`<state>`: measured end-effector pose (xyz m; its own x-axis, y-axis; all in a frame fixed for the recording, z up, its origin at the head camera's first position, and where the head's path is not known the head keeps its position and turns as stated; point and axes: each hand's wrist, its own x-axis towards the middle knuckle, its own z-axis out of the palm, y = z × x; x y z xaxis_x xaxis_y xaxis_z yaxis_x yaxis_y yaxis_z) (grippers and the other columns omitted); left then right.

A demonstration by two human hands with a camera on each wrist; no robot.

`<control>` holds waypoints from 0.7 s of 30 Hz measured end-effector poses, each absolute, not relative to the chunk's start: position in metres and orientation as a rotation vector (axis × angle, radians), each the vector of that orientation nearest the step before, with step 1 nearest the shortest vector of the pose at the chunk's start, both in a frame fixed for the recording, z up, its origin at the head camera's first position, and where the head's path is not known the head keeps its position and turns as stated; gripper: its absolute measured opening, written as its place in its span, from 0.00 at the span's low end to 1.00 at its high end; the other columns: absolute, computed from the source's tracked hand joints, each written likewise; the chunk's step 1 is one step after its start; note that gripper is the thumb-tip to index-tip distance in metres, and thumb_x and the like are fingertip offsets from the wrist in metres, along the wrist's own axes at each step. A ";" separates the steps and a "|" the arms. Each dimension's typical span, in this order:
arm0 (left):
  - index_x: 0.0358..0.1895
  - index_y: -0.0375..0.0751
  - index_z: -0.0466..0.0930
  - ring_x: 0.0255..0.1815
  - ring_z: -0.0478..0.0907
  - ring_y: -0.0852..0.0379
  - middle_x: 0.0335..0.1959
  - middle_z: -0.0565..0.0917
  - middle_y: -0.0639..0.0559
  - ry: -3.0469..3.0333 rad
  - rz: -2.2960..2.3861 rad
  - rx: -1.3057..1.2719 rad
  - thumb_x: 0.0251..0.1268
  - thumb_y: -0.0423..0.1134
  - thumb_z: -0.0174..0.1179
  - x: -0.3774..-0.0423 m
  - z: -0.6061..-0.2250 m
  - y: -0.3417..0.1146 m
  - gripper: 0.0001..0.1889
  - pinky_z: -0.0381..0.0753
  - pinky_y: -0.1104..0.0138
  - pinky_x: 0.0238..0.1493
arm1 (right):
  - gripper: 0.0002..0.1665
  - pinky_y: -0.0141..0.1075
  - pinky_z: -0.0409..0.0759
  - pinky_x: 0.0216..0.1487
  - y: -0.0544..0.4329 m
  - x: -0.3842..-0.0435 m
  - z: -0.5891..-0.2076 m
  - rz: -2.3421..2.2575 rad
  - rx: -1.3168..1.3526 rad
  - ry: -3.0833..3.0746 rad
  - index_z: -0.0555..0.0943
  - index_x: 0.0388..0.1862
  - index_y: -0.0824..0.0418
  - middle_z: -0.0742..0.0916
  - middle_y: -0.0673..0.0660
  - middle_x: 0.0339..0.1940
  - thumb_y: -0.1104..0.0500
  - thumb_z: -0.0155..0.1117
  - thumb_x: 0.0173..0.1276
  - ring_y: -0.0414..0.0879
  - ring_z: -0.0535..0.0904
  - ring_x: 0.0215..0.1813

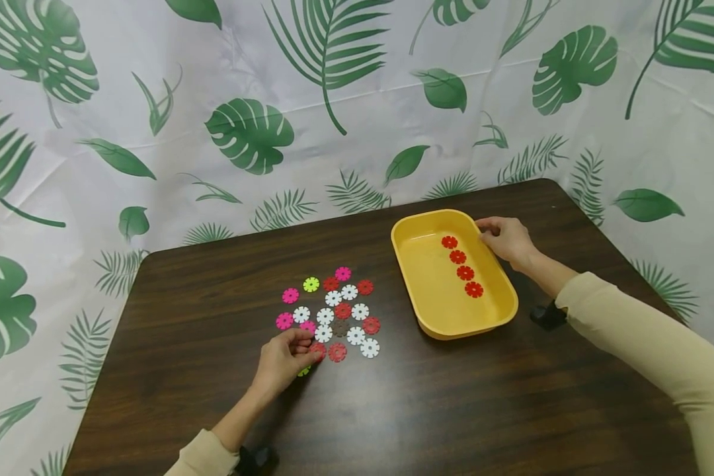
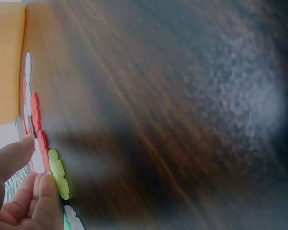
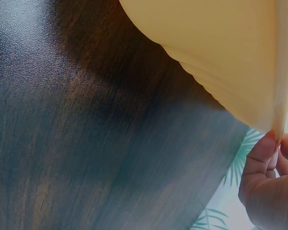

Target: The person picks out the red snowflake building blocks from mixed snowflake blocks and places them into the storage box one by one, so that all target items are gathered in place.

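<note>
Loose flower-shaped plastic discs in white, red, pink, yellow-green and brown lie flat on the dark wooden table (image 1: 172, 344). Over their near left edge is my left hand (image 1: 282, 363), fingers bent, beside a red disc (image 1: 318, 350) that they partly cover. A gap shows between thumb (image 2: 14, 158) and fingertips in the left wrist view, with a yellow-green disc (image 2: 58, 175) beside them. My right hand (image 1: 508, 241) pinches the far right rim of a yellow plastic tray (image 1: 431, 297). Several red discs (image 1: 465, 272) lie in a row inside it.
A white cloth with green leaf prints (image 1: 357, 99) hangs behind the table and along its sides. Among the loose discs, a white disc (image 1: 369, 348) lies at the near right and a pink disc (image 1: 343, 273) at the far side. The tray stands right of them.
</note>
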<state>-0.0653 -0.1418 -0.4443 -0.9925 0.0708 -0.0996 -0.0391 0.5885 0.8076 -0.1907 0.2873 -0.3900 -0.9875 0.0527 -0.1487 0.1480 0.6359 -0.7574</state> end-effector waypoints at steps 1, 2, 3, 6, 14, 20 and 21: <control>0.46 0.28 0.86 0.38 0.86 0.51 0.39 0.89 0.41 2.698 1.364 0.040 0.55 0.28 0.77 -0.066 -0.445 -0.142 0.16 0.89 0.62 0.41 | 0.25 0.42 0.88 0.51 0.287 -0.191 -0.390 -1.282 0.172 2.736 0.68 0.73 0.78 0.80 0.78 0.59 0.68 0.51 0.82 0.68 0.82 0.54; 0.46 0.28 0.86 0.38 0.86 0.52 0.39 0.88 0.42 2.710 1.349 0.054 0.55 0.28 0.78 -0.066 -0.445 -0.141 0.16 0.89 0.62 0.41 | 0.25 0.44 0.88 0.53 0.287 -0.191 -0.390 -1.281 0.176 2.734 0.68 0.73 0.78 0.80 0.78 0.59 0.68 0.50 0.82 0.68 0.82 0.55; 0.45 0.29 0.86 0.37 0.85 0.52 0.39 0.88 0.42 2.721 1.334 0.068 0.55 0.28 0.78 -0.066 -0.445 -0.141 0.16 0.89 0.62 0.41 | 0.25 0.46 0.88 0.55 0.287 -0.191 -0.390 -1.280 0.181 2.732 0.68 0.73 0.78 0.80 0.78 0.60 0.68 0.50 0.82 0.68 0.82 0.55; 0.44 0.29 0.86 0.37 0.85 0.53 0.38 0.88 0.43 2.758 1.280 0.113 0.54 0.29 0.78 -0.067 -0.445 -0.140 0.15 0.89 0.61 0.41 | 0.25 0.48 0.87 0.56 0.286 -0.191 -0.390 -1.277 0.189 2.733 0.69 0.73 0.77 0.80 0.78 0.59 0.68 0.50 0.82 0.68 0.82 0.55; 0.41 0.32 0.86 0.35 0.84 0.55 0.36 0.88 0.46 2.813 1.191 0.176 0.53 0.30 0.79 -0.068 -0.445 -0.139 0.14 0.87 0.61 0.39 | 0.24 0.48 0.86 0.57 0.286 -0.191 -0.392 -1.271 0.192 2.736 0.70 0.72 0.77 0.80 0.77 0.59 0.68 0.49 0.82 0.66 0.82 0.54; 0.37 0.35 0.87 0.33 0.83 0.57 0.32 0.87 0.49 2.839 1.153 0.204 0.53 0.31 0.79 -0.068 -0.445 -0.139 0.11 0.86 0.63 0.37 | 0.24 0.46 0.87 0.55 0.287 -0.191 -0.392 -1.280 0.185 2.738 0.70 0.72 0.77 0.80 0.77 0.59 0.68 0.50 0.82 0.67 0.82 0.54; 0.36 0.36 0.87 0.33 0.83 0.57 0.32 0.87 0.49 2.843 1.148 0.208 0.53 0.31 0.79 -0.068 -0.446 -0.139 0.10 0.86 0.64 0.37 | 0.24 0.47 0.87 0.55 0.287 -0.191 -0.392 -1.280 0.185 2.738 0.69 0.72 0.78 0.80 0.77 0.59 0.68 0.50 0.82 0.67 0.82 0.54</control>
